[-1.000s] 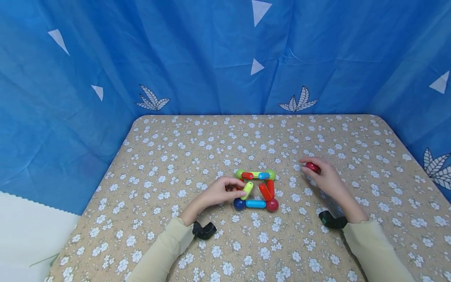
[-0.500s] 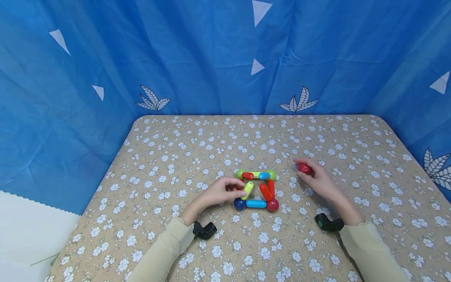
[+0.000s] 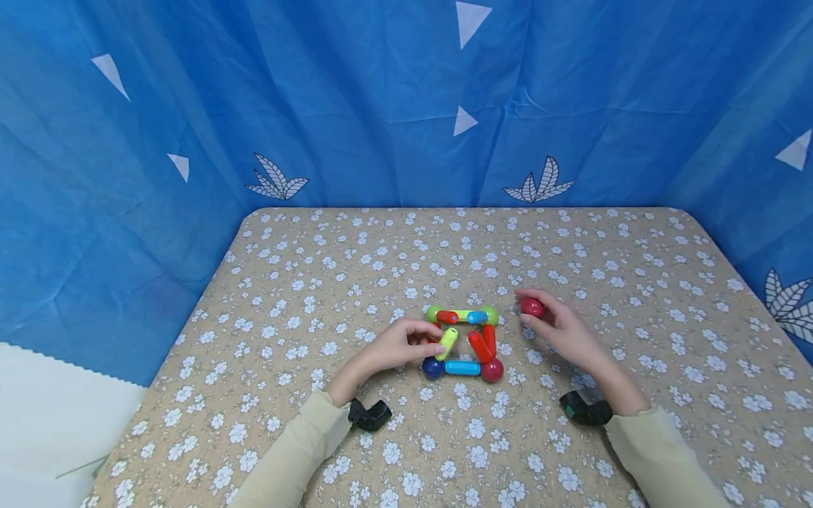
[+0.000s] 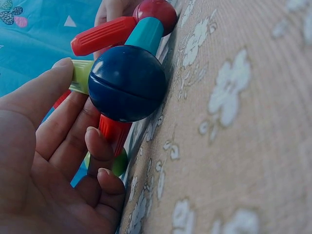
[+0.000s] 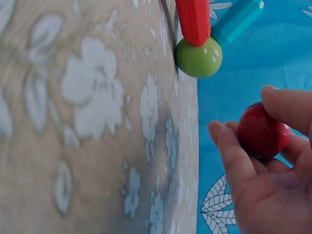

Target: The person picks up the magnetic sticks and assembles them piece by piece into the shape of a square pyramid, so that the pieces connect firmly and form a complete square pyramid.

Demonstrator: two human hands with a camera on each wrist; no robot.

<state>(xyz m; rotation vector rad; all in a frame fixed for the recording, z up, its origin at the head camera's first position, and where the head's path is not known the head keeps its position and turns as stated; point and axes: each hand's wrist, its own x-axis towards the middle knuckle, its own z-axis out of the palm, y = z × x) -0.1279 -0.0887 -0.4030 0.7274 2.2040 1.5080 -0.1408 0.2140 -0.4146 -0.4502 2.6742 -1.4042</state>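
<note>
My left hand (image 3: 396, 343) pinches an upright-leaning yellow-green toy rod (image 3: 447, 341) that rises from a dark blue ball (image 3: 433, 367). Seen from the left wrist, thumb and fingers lie on either side of this rod (image 4: 81, 77), close beside the dark blue ball (image 4: 127, 83). My right hand (image 3: 565, 333) holds a loose red ball (image 3: 532, 307) to the right of a square frame of rods and balls. The right wrist view has that ball (image 5: 261, 131) between thumb and fingers, apart from the frame's green ball (image 5: 199, 57).
A light blue rod (image 3: 462, 368) joins the dark blue ball to a red corner ball (image 3: 492, 370). Green balls form the far corners, and red and blue rods lean up from the frame. The flowered tablecloth (image 3: 317, 282) lies beneath; a blue curtain (image 3: 381, 106) hangs behind.
My right hand has carried the red ball leftward, nearer to the frame. The left hand keeps its place on the yellow-green rod.
</note>
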